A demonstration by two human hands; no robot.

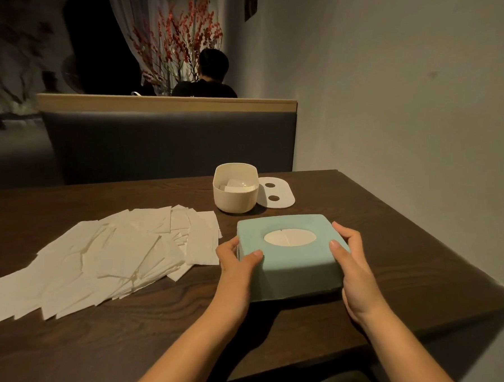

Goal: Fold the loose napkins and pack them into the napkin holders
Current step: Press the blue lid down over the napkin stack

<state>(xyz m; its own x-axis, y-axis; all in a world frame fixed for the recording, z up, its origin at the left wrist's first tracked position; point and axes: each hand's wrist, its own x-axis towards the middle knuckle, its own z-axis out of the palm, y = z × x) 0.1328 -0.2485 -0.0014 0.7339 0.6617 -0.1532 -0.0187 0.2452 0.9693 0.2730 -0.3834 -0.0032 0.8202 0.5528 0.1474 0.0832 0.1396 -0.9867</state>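
**Blue holder packed, big pile still waiting**

Both hands are on the blue holder (292, 256) right now, one at each side. The left hand (238, 261) wraps the left edge, its fingers (252, 255) curled over the top rim and pressed to the lid; the right hand (347, 253) mirrors it on the right edge, fingers (335, 246) bent down onto the lid. That is a two-sided clamp on the box, which sits flat on the surface (135, 328).

Through the oval opening in the holder's top, white paper shows, so this one looks filled, or close to it. My read is that it is being closed up or set in place.

Just behind the blue holder stands the white tub (235, 188), lid off, with only a few folded napkins visible low inside. Its lid (277, 193), with two round holes, lies flat to the right of the tub, touching it or nearly so.

Left of the blue holder, close by, sprawls the pile of loose napkins (108, 256), fanned out flat and overlapping. A lot of them; most of the job looks ahead, and the white tub still needs filling.

No brand, label or writing can be read anywhere.
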